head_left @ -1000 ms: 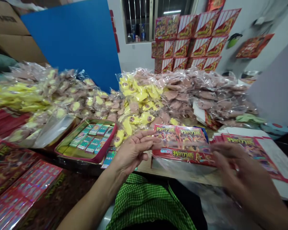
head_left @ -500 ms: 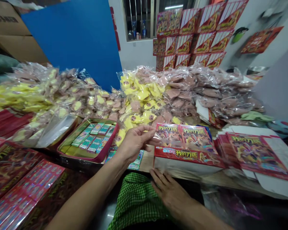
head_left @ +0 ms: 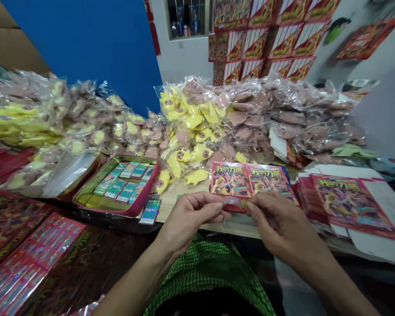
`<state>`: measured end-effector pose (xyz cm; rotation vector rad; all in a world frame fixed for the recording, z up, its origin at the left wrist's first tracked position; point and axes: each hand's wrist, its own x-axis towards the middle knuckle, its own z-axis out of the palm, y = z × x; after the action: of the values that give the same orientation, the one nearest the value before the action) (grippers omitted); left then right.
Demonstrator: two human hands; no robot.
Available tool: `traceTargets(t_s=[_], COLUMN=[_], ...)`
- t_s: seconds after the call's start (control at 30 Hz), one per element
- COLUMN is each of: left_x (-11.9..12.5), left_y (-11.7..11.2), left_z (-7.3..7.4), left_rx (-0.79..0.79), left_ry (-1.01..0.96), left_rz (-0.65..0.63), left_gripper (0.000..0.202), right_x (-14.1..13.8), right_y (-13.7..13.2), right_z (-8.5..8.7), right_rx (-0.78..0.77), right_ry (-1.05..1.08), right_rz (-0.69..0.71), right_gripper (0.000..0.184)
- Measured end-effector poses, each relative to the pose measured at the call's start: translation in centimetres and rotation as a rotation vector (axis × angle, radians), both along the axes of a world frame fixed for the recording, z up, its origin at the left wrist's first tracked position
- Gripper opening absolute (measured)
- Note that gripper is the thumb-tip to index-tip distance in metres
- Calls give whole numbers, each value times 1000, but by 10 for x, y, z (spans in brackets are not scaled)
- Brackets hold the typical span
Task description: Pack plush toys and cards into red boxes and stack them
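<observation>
My left hand and my right hand meet at the middle of the view. Their fingertips pinch the lower edge of a red printed cardboard box blank from either side. Two cartoon panels titled 我的刀盾 face up on it, and my fingers hide its lower part. Just left of my left hand lies a small foil card packet. A yellow plush toy in clear plastic sits beyond my left fingers on the wooden tabletop.
A tin tray of green card packs stands at left, with shiny red sheets nearer. Bagged yellow and pink plush is heaped behind. Flat red box blanks are stacked at right, and finished boxes rise at the back.
My right hand has risen from near my lap to the box blank. Both hands now pinch it, and it has lifted from the table. The view has tilted slightly.
</observation>
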<state>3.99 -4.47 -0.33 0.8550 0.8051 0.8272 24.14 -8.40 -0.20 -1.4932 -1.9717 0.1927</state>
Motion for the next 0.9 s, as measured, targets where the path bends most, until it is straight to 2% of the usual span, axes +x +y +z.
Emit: traceTargets(t_s=[0.1,0.2,0.23,0.37,0.5,0.7,0.8,0.9], left_x=[-2,0,1,4,3,3,3,1], left_y=[1,-2,-4,-8,-9,-9,-10,-10], left_z=[-4,-6,-6,-7,-10,-9,-4,1], left_rx=[-35,-27,-16,39,42,105,175,302], left_ry=[-19,-8,-6,-36,-22,-13,23,144], left_rz=[8,20,23,23,62,45,4,-14], left_gripper=[27,26,25,22,19,21,22,26], right_x=[0,-13,-19,-35,-39,-41,-42,-41], right_y=[2,-1,-2,-3,1,6,9,13], right_z=[-3,3,5,9,9,12,13,14], right_rx=[55,311,360,260,222,239,221,229], right_ry=[-10,-162,-205,-255,-229,-269,-303,-338], right_rz=[-41,-166,-157,25,32,93,125,159], right_gripper=[26,5,6,11,11,15,17,19])
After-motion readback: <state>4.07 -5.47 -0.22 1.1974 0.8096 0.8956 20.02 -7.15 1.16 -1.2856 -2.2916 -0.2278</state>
